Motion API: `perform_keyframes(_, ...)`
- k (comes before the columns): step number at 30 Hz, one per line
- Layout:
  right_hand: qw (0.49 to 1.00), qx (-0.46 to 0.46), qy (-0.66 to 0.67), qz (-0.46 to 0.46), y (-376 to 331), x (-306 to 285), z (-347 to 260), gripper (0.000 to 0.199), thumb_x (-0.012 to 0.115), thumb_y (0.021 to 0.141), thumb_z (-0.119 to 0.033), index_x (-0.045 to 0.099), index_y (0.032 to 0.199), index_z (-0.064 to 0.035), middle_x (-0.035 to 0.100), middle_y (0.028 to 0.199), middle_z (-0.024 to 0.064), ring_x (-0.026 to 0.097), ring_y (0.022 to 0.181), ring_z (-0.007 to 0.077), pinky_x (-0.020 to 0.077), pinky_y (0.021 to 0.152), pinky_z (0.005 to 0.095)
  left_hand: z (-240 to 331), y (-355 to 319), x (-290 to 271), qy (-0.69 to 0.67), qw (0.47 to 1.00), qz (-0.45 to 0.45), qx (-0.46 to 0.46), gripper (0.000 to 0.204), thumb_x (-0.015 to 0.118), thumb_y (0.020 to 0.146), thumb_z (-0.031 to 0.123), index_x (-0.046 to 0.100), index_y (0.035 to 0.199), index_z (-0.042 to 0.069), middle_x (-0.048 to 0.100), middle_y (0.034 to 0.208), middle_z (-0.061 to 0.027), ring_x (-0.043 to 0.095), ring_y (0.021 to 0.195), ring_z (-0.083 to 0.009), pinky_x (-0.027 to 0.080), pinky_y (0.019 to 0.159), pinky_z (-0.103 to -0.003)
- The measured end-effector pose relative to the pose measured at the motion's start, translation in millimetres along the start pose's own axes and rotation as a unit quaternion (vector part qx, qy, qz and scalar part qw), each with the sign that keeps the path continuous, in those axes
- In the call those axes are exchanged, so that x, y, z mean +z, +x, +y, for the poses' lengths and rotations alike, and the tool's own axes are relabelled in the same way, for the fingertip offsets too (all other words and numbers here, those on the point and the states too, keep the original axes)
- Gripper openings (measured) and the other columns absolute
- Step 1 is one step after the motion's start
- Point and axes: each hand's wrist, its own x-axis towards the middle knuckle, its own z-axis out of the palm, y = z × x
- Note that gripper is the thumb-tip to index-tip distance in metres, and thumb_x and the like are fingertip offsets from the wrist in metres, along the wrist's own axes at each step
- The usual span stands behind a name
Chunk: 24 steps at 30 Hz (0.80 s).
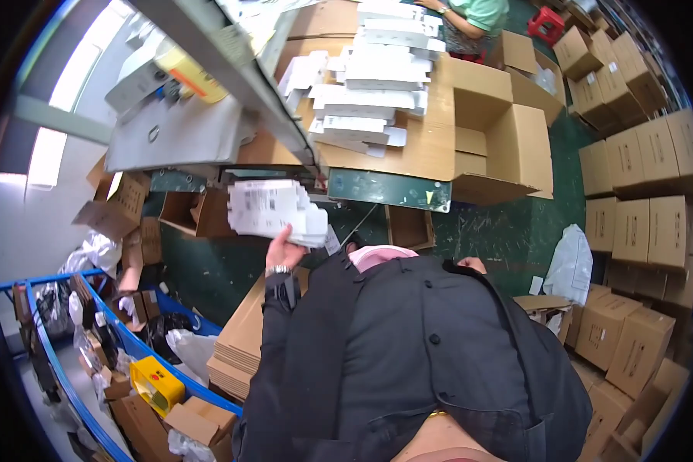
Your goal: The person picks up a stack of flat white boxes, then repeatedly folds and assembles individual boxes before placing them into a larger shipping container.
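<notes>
My left hand [284,251] grips a stack of flat white printed cartons [268,206] by its near edge, thumb on top. The stack is held out in front of the table's edge, above the green floor. Beside my jacket, my right hand [472,265] hangs low, partly hidden by the sleeve, and its fingers cannot be made out. On the wooden table [435,150] ahead, many more white cartons [385,69] lie in uneven piles, apart from both hands.
An open cardboard box [508,146] stands at the table's right. A metal post [239,69] slants across the table's left side. Blue-framed shelving [104,308] and flattened cardboard [239,339] are at my left. Stacked boxes [639,223] line the right. Another person's arm [463,25] shows beyond the table.
</notes>
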Motion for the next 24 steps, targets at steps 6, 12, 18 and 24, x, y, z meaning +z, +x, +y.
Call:
perform_keyframes(6, 0.996, 0.019, 0.078, 0.045, 7.2, -5.2, 1.1, 0.017, 0.069, 0.092, -0.018, 0.075, 0.088, -0.0030, 0.075, 0.074, 0.0079, 0.073, 0.064, 0.0180, 0.0585, 0.063, 0.0334, -58.9, -28.2, -15.8, 0.162, 0.982, -0.052, -0.078, 0.053, 0.067, 0.098, 0.002, 0.049, 0.147, 0.005, 0.059, 0.144, -0.0107, 0.056, 0.133, -0.0291, 0.044, 0.114, -0.052)
perform_keyframes(12, 0.999, 0.029, 0.018, 0.022, -11.8, -23.7, 27.4, 0.017, 0.067, 0.096, -0.017, 0.073, 0.093, -0.0006, 0.074, 0.076, 0.0084, 0.071, 0.064, 0.0161, 0.0583, 0.060, 0.0309, -117.4, 0.1, 19.7, 0.163, 0.974, -0.044, -0.149, 0.050, 0.067, 0.099, 0.003, 0.050, 0.145, 0.004, 0.058, 0.145, -0.0110, 0.055, 0.134, -0.0293, 0.045, 0.114, -0.051)
perform_keyframes(18, 0.995, 0.034, 0.057, 0.078, -58.5, -6.9, 73.0, 0.022, 0.069, 0.092, -0.025, 0.077, 0.086, -0.0047, 0.076, 0.077, 0.0097, 0.073, 0.070, 0.0199, 0.0581, 0.066, 0.0358, -197.0, 44.7, 76.3, 0.111, 0.979, -0.026, -0.167, 0.047, 0.067, 0.100, 0.005, 0.051, 0.144, 0.004, 0.059, 0.145, -0.0118, 0.053, 0.136, -0.0303, 0.042, 0.117, -0.053)
perform_keyframes(24, 0.993, 0.024, 0.064, 0.098, -89.4, 5.0, 108.6, 0.020, 0.071, 0.089, -0.023, 0.079, 0.088, -0.0043, 0.076, 0.074, 0.0096, 0.073, 0.065, 0.0201, 0.0592, 0.067, 0.0346, -259.3, 73.3, 114.8, -0.017, 0.997, 0.022, -0.078, 0.045, 0.065, 0.101, 0.008, 0.052, 0.144, 0.005, 0.060, 0.144, -0.0110, 0.051, 0.138, -0.0306, 0.038, 0.119, -0.054)
